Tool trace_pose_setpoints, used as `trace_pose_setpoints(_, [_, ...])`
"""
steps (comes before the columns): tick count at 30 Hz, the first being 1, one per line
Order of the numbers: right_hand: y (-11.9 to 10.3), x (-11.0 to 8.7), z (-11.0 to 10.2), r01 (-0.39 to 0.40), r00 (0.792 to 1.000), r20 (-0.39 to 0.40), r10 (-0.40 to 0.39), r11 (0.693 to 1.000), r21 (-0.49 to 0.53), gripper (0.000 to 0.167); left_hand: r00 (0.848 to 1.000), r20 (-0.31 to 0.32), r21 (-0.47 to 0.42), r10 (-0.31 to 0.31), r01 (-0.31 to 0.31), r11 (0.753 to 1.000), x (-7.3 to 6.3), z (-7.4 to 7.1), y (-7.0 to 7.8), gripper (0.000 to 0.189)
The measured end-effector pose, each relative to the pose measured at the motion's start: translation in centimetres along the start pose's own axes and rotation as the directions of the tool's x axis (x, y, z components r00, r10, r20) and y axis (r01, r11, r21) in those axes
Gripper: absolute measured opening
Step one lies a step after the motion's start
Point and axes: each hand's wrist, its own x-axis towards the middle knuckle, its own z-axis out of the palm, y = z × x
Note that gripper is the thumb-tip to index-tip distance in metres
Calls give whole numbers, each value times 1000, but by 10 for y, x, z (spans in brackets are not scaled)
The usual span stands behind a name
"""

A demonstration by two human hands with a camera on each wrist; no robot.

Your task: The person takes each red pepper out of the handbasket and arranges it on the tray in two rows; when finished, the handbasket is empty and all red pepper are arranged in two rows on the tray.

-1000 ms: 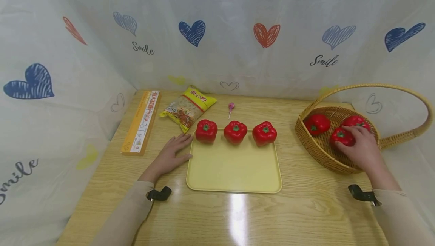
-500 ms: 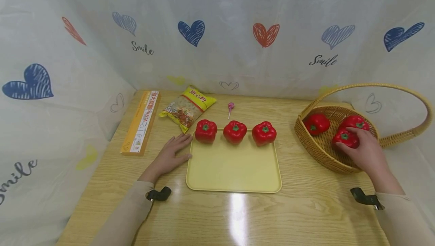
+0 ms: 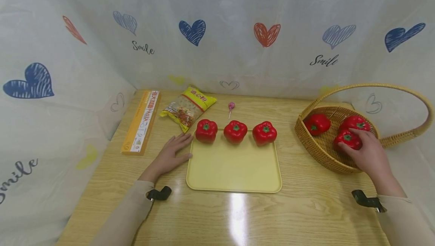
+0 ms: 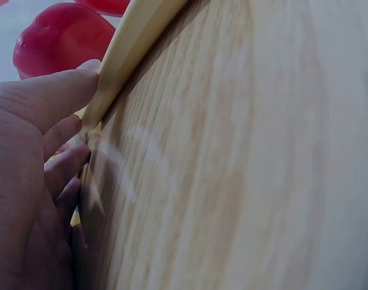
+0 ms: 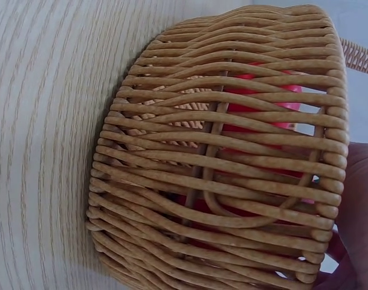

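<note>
Wooden table (image 3: 312,212): beside relaxed left hand (image 3: 171,155), tray (image 3: 234,168) bears three bell peppers (image 3: 235,134); right hand (image 3: 371,155) grips one pepper (image 3: 348,141) of three still in wicker basket (image 3: 314,151).

Red pepper (image 3: 348,141), green stem up, in basket (image 3: 312,151).

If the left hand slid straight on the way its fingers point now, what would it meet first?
Most likely the tray: the left hand lies right beside it, thumb at the rim. The leftmost pepper seems next, though gaps are hard to judge.
</note>
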Motion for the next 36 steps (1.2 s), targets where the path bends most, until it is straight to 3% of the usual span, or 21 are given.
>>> trace_pose_setpoints(15, [1,-3,1,-4,1000,-29,4,1000,20,63,1000,-2,-12,4,-4,1000,0,-1,2,67])
trace_pose_setpoints(36, [-9,-12,1,78,991,-116,-71,995,59,61,1000,-7,-5,10,-10,1000,0,0,1,67])
